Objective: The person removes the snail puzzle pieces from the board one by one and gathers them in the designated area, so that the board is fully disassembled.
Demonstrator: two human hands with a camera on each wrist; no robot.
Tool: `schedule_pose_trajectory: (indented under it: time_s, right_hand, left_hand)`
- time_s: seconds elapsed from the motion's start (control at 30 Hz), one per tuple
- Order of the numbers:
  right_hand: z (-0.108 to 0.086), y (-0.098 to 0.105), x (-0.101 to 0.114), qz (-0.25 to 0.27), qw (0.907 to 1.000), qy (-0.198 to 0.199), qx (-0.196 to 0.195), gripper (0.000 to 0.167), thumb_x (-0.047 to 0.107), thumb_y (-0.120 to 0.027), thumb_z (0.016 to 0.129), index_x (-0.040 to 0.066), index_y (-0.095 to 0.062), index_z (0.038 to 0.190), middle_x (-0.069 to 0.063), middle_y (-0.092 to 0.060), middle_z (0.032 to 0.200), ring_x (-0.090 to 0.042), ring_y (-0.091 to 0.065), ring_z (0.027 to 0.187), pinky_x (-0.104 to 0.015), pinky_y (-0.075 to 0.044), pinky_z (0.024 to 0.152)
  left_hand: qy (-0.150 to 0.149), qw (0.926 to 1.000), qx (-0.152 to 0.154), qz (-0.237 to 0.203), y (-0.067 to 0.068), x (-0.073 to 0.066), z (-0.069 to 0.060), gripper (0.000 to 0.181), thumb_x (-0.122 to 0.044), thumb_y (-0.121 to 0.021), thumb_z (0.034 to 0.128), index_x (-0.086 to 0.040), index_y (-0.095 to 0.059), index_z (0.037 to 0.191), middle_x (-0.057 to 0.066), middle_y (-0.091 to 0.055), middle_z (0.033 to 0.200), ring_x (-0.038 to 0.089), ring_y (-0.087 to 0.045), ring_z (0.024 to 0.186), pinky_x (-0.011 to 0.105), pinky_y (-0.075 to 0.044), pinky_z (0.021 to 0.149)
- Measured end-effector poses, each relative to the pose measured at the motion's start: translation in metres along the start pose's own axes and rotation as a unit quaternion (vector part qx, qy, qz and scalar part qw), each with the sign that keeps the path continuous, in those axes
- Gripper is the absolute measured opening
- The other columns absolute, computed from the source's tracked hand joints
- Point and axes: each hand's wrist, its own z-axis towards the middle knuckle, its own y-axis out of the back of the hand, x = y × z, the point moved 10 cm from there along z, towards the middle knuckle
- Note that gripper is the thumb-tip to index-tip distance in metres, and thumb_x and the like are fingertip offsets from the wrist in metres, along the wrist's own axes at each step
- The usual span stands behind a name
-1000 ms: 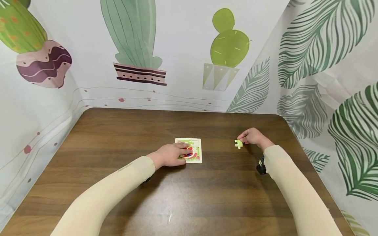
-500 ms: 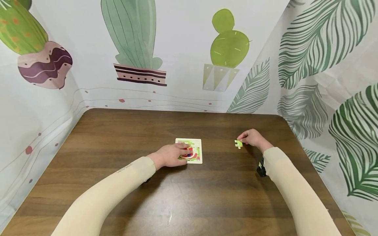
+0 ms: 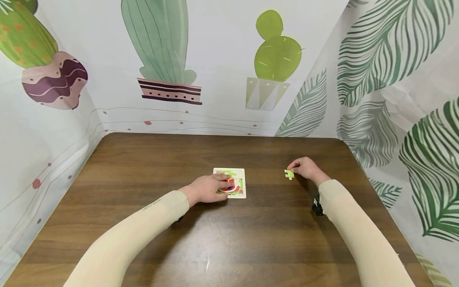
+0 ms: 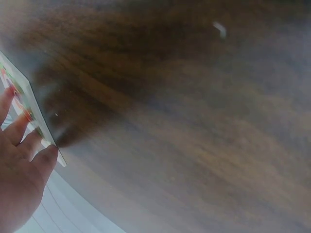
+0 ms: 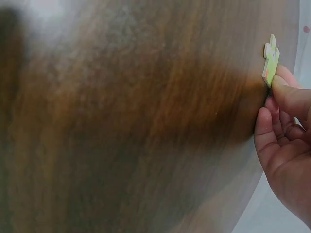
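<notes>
Before a white cactus-printed backdrop, the spread left hand partly hides a square white-framed puzzle; the right hand pinches a light-green jigsaw piece.

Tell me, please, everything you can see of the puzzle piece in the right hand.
The puzzle piece is thin and mostly light green, with a rounded tab, a notch and a pale edge that looks like wood or thick card. The right hand pinches it near one corner, right of the framed puzzle and apart from it; whether it touches the table is unclear.
</notes>
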Motion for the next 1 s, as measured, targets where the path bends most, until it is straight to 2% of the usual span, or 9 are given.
schedule_pose_trajectory:
  time_s: [0.17, 0.37, 0.47, 0.6, 0.73, 0.87, 1.0]
  right_hand:
    - [0.0, -0.002, -0.001, -0.028, 0.9995, -0.014, -0.009, 0.017, -0.001, -0.061, 0.095, -0.008, -0.074, 0.103, -0.024, -0.074, 0.104, -0.024, -0.06, 0.089, -0.026, -0.046, 0.076]
    - [0.001, -0.002, -0.001, -0.042, 0.9989, -0.01, -0.019, 0.017, -0.001, -0.061, 0.096, -0.008, -0.074, 0.102, -0.024, -0.074, 0.105, -0.028, -0.062, 0.097, -0.03, -0.047, 0.083]
    - [0.002, -0.003, -0.003, -0.035, 0.9992, -0.011, -0.015, 0.019, -0.001, -0.06, 0.096, -0.009, -0.074, 0.106, -0.025, -0.074, 0.108, -0.028, -0.062, 0.096, -0.029, -0.047, 0.082]
    - [0.002, -0.003, -0.004, 0.005, 0.9997, -0.024, 0.001, 0.024, 0.001, -0.057, 0.1, -0.011, -0.068, 0.117, -0.029, -0.068, 0.115, -0.025, -0.061, 0.092, -0.025, -0.048, 0.075]
    - [-0.001, 0.0, 0.005, 0.028, 0.9991, -0.032, -0.001, 0.029, 0.005, -0.058, 0.102, -0.011, -0.065, 0.124, -0.029, -0.065, 0.119, -0.027, -0.064, 0.096, -0.025, -0.052, 0.076]
    - [-0.002, 0.002, 0.018, 0.024, 0.9993, -0.025, -0.015, 0.03, 0.01, -0.059, 0.102, -0.01, -0.065, 0.124, -0.029, -0.065, 0.123, -0.032, -0.066, 0.101, -0.031, -0.056, 0.081]
    - [-0.001, 0.0, 0.03, 0.02, 0.9992, -0.017, -0.03, 0.032, 0.013, -0.06, 0.102, -0.008, -0.066, 0.125, -0.029, -0.066, 0.125, -0.034, -0.066, 0.104, -0.035, -0.056, 0.084]
  left_hand:
    - [0.0, 1.0, 0.003, -0.001, -0.001, 0.0, 0.0, 0.054, -0.035, -0.056, 0.0935, -0.021, -0.06, 0.145, 0.005, -0.048, 0.161, 0.03, -0.044, 0.151, 0.044, -0.044, 0.118]
    - [-0.005, 1.0, 0.006, 0.005, -0.001, 0.0, 0.001, 0.053, -0.035, -0.057, 0.0947, -0.021, -0.06, 0.146, 0.005, -0.048, 0.16, 0.029, -0.043, 0.151, 0.044, -0.043, 0.119]
    - [-0.004, 0.9999, 0.004, 0.009, -0.002, 0.001, 0.001, 0.051, -0.031, -0.057, 0.096, -0.022, -0.06, 0.146, 0.005, -0.049, 0.16, 0.028, -0.044, 0.151, 0.044, -0.043, 0.119]
    - [-0.006, 0.9998, 0.004, 0.017, -0.004, 0.003, 0.001, 0.048, -0.028, -0.055, 0.1, -0.022, -0.058, 0.147, 0.005, -0.047, 0.161, 0.028, -0.043, 0.152, 0.045, -0.042, 0.12]
    - [-0.018, 0.9994, -0.005, 0.028, -0.005, 0.002, 0.001, 0.047, -0.027, -0.056, 0.1017, -0.022, -0.057, 0.148, 0.007, -0.046, 0.162, 0.03, -0.042, 0.152, 0.045, -0.041, 0.121]
    - [-0.031, 0.9989, -0.021, 0.029, -0.003, 0.0, 0.0, 0.046, -0.025, -0.058, 0.1005, -0.019, -0.06, 0.146, 0.009, -0.049, 0.159, 0.032, -0.045, 0.15, 0.046, -0.041, 0.121]
    - [-0.033, 0.9989, -0.019, 0.026, -0.003, -0.002, 0.0, 0.045, -0.025, -0.06, 0.1005, -0.018, -0.06, 0.145, 0.011, -0.05, 0.158, 0.034, -0.045, 0.149, 0.047, -0.041, 0.121]
